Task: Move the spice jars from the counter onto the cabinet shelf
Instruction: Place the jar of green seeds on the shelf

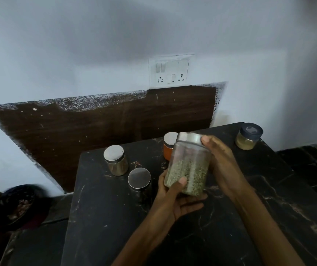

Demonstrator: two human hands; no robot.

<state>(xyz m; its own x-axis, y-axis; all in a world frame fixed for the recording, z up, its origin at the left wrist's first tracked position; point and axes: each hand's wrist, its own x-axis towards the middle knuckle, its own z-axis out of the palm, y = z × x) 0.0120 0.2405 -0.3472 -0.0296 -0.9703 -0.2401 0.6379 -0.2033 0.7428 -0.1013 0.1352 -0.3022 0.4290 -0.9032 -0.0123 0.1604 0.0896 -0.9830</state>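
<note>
**Clear glass jar of green dried herb (189,169) held above the black marble counter (115,217)**

The clear glass jar of green dried herb has a round steel lid and is about half full. It is off the counter and tilted, with the lid leaning to the right and away from the person.

The left hand (175,198) carries it from below. The palm is under the bottom of the jar, the thumb presses on the front glass, and the other fingers lie stretched out under it.

The right hand (223,162) grips the upper part from the right side. Its thumb lies on the edge of the steel lid, and its fingers go behind the jar, where they are hidden.

Four more jars stand upright on the counter:
- A small glass jar with a steel lid and brown spice (116,160) is at the back left.
- A dark jar with a steel lid (139,179) is just beside it, nearer to the person and close to the left hand.
- A jar of orange spice with a steel lid (170,144) stands behind the held jar and is partly covered by it.
- A small jar with a dark blue lid and tan powder (248,136) is at the far right corner, well apart from the others.

On the wall behind are a dark brown wooden panel (96,131) and a white switchboard with sockets (171,71). At the lower left there is a dark round bowl (17,204); it is blurred, so I cannot tell what is in it.
</note>
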